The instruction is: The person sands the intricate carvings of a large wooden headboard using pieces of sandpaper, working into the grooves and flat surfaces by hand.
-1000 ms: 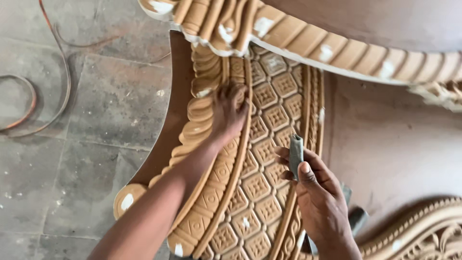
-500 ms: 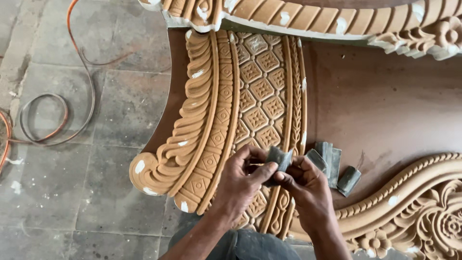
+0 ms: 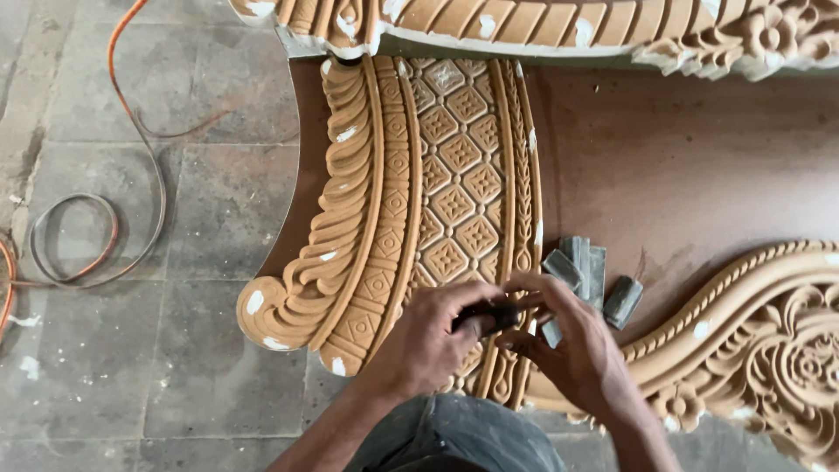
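Both hands met over the carved panel [image 3: 437,175]. Left hand [image 3: 428,336] and right hand [image 3: 572,345] were closed together on a dark sandpaper piece [image 3: 489,315]. More folded pieces [image 3: 594,271] lay just beside the right hand.

Place: a woodcarving or furniture workshop.
Work piece: a large carved wooden panel [image 3: 419,183] with scrollwork and lattice pattern lies flat under both hands, white filler patches dotting it.
Supplies: folded grey sandpaper pieces [image 3: 584,267] lie just right of the hands.
Floor: worn grey stone slabs [image 3: 131,350] to the left of the hands, with an orange cable [image 3: 131,105] coiled there.
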